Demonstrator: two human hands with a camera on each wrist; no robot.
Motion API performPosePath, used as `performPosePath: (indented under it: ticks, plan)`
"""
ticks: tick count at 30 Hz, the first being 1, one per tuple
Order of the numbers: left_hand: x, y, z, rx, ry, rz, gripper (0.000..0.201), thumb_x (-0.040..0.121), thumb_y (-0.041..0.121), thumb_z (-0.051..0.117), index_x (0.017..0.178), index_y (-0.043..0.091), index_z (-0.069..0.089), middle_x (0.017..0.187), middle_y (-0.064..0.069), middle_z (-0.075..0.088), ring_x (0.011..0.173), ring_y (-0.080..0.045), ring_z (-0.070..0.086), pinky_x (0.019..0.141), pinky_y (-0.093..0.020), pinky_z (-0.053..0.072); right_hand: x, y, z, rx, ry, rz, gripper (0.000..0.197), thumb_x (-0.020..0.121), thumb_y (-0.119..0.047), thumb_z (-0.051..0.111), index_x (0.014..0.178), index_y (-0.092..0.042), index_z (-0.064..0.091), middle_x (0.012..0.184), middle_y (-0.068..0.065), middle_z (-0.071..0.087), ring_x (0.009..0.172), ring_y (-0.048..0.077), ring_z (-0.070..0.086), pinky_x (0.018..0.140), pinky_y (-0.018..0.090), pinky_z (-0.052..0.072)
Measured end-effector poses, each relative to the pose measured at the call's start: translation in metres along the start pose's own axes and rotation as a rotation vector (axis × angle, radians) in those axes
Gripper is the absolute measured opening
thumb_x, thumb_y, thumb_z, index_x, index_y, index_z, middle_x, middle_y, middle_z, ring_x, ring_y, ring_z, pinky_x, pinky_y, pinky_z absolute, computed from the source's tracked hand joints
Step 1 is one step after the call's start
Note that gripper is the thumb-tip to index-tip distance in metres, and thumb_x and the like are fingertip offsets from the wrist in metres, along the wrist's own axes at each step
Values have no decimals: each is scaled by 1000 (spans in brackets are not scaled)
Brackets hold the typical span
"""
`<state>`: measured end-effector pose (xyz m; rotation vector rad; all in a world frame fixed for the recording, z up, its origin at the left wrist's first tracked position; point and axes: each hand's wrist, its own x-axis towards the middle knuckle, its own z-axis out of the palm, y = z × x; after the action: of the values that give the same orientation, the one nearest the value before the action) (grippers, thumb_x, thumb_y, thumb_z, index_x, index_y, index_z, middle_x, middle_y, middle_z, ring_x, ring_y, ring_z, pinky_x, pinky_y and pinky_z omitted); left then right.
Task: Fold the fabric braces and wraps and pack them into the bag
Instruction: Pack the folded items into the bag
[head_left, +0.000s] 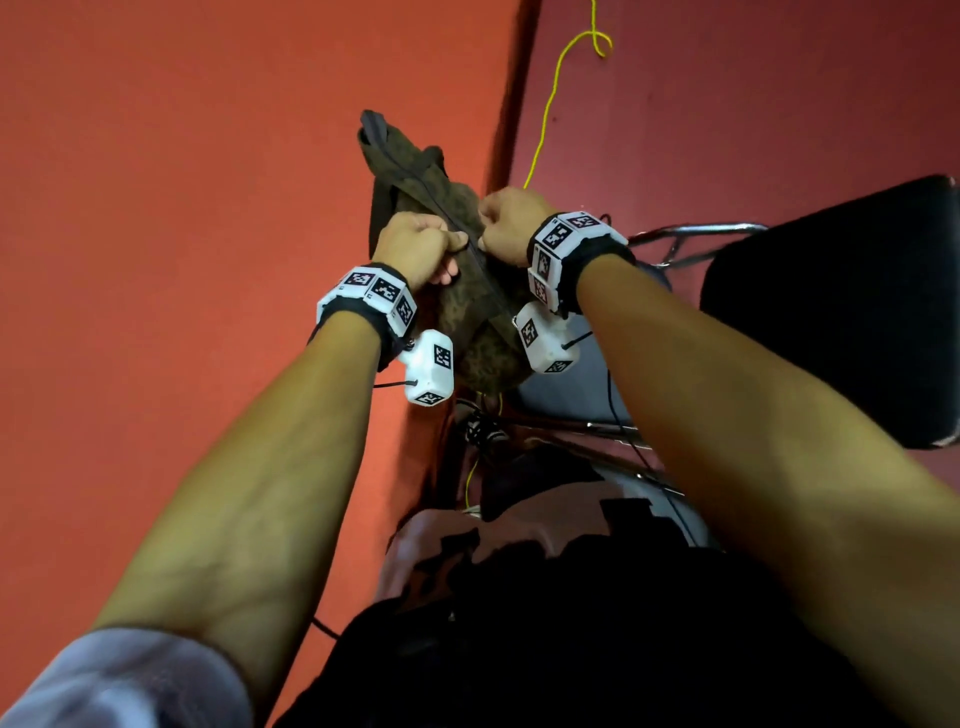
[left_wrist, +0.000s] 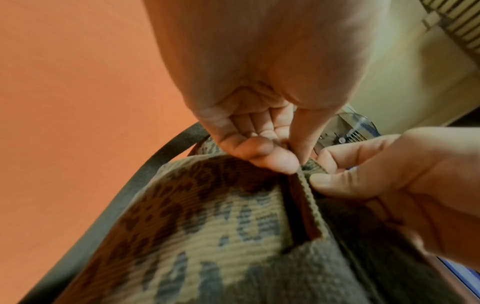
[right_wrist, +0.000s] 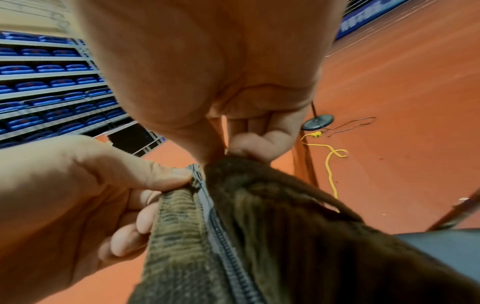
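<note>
A camouflage fabric bag (head_left: 457, 218) with black straps (left_wrist: 158, 158) hangs in the air between my two hands. Its grey zipper (right_wrist: 223, 236) runs along the top and looks closed on the stretch nearest me. My left hand (head_left: 457, 244) pinches the bag's edge right beside the zipper slider (right_wrist: 195, 171), thumb against forefinger (left_wrist: 296, 162). My right hand (head_left: 483, 234) pinches the dark fabric on the other side of the zipper (right_wrist: 224, 153). The two hands nearly touch. No braces or wraps show in any view.
A black chair (head_left: 831, 312) with a chrome frame (head_left: 696, 228) stands at my right, close under the bag. A yellow cable (head_left: 550, 93) lies on the orange floor beyond. Rows of blue seats (right_wrist: 46, 82) and a round stand base (right_wrist: 318, 122) are farther off.
</note>
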<state>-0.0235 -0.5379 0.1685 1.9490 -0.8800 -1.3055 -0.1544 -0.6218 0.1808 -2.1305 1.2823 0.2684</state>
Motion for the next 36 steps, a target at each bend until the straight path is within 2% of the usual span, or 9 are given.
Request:
performPosePath:
  ticks: [2, 5, 10, 15, 19, 23, 26, 32, 36]
  plan:
    - [15, 13, 19, 28, -75, 23, 39, 88, 12, 66, 53, 13, 51, 48, -4, 61, 40, -17, 52, 45, -22, 42, -1, 24, -10, 6, 25, 56, 30, 84, -6, 54, 63, -15, 36, 78, 13, 49, 75, 26, 42, 58, 30, 32]
    - [36, 29, 46, 51, -164, 48, 40, 89, 9, 66, 53, 13, 49, 44, -2, 59, 36, -15, 51, 39, -21, 38, -3, 53, -20, 27, 82, 119, 31, 86, -4, 54, 62, -16, 36, 68, 6, 44, 77, 25, 41, 50, 28, 26]
    - [61, 47, 80, 76, -276, 43, 40, 90, 11, 67, 55, 14, 47, 46, -4, 60, 38, -18, 52, 42, -24, 37, 1, 91, -29, 56, 100, 195, 35, 88, -5, 55, 61, -15, 34, 84, 15, 50, 79, 26, 44, 56, 31, 28]
    - [76, 55, 98, 77, -322, 27, 39, 90, 13, 67, 57, 15, 46, 48, -6, 61, 39, -18, 52, 43, -21, 39, 1, 112, -42, 113, 72, 260, 33, 92, -8, 54, 63, -18, 39, 86, 12, 52, 83, 26, 47, 66, 29, 35]
    - [82, 62, 112, 89, -371, 40, 39, 91, 13, 66, 59, 15, 46, 50, -6, 61, 39, -17, 53, 44, -21, 40, -1, 129, -45, 164, 84, 314, 31, 89, -9, 55, 63, -17, 40, 73, 8, 49, 78, 26, 47, 60, 29, 35]
    - [91, 57, 130, 111, -404, 43, 40, 91, 12, 66, 56, 15, 46, 52, -8, 60, 40, -18, 52, 44, -20, 40, -3, 148, -38, 234, 91, 347, 29, 90, -14, 56, 64, -18, 44, 80, 10, 56, 76, 25, 52, 65, 30, 42]
    - [97, 45, 139, 148, -386, 25, 42, 89, 14, 67, 53, 15, 47, 50, -7, 61, 41, -18, 54, 47, -20, 42, -4, 154, -24, 237, 89, 367, 28, 91, -13, 55, 65, -17, 45, 79, 9, 57, 75, 24, 54, 62, 30, 45]
    - [111, 17, 159, 137, -401, -17, 43, 94, 9, 64, 58, 14, 42, 49, -7, 58, 40, -14, 56, 46, -21, 46, -2, 162, 6, 228, 78, 448, 31, 90, -12, 55, 64, -17, 39, 82, 8, 54, 81, 29, 54, 64, 33, 41]
    - [116, 5, 180, 124, -412, 45, 43, 93, 12, 66, 57, 17, 42, 58, -15, 58, 48, -20, 60, 60, -30, 54, -3, 176, 15, 327, 115, 533, 19, 82, -11, 55, 66, -15, 45, 82, 12, 58, 80, 39, 64, 62, 45, 57]
